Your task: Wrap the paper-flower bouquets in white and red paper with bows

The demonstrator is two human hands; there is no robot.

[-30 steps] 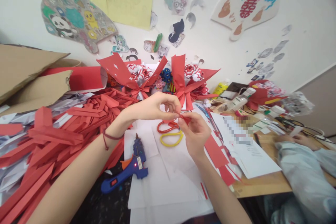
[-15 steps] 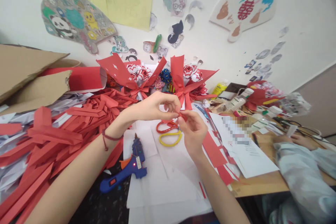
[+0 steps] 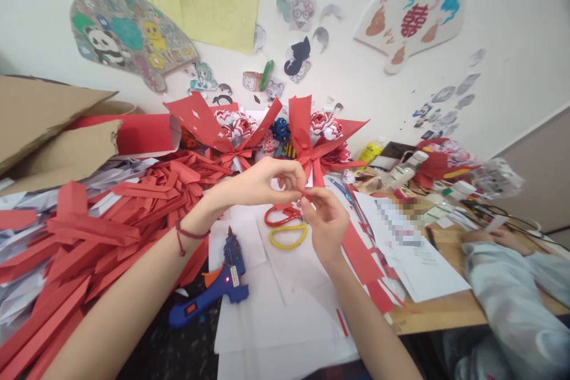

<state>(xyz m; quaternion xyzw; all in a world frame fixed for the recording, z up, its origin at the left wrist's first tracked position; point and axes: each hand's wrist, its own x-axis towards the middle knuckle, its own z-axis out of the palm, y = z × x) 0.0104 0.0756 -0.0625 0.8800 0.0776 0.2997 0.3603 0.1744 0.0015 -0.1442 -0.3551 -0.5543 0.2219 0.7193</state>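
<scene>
My left hand (image 3: 274, 183) and my right hand (image 3: 327, 219) meet above the white paper sheets (image 3: 267, 320). Fingertips of both pinch a small piece of red paper (image 3: 303, 192), mostly covered by the fingers. Just below lie scissors (image 3: 288, 235) with one red and one yellow handle loop; their blades are hidden. A blue glue gun (image 3: 227, 279) with an orange trigger and a lit red light rests on the sheets, near my left forearm. Behind my hands stand two red paper bouquets (image 3: 236, 124) with red-and-white paper flowers.
Folded red paper strips (image 3: 102, 219) are heaped at the left, beside cardboard (image 3: 44, 124). To the right lie red paper pieces (image 3: 363, 255) and a printed sheet (image 3: 427, 267). Another person's sleeve (image 3: 503, 285) and hands rest at the far right of the wooden table. Bottles (image 3: 407, 169) stand behind.
Both hands stay nearly in place, still pinching the red paper. The fingers of my right hand have shifted slightly, and less of the paper shows. The view has moved a little.
</scene>
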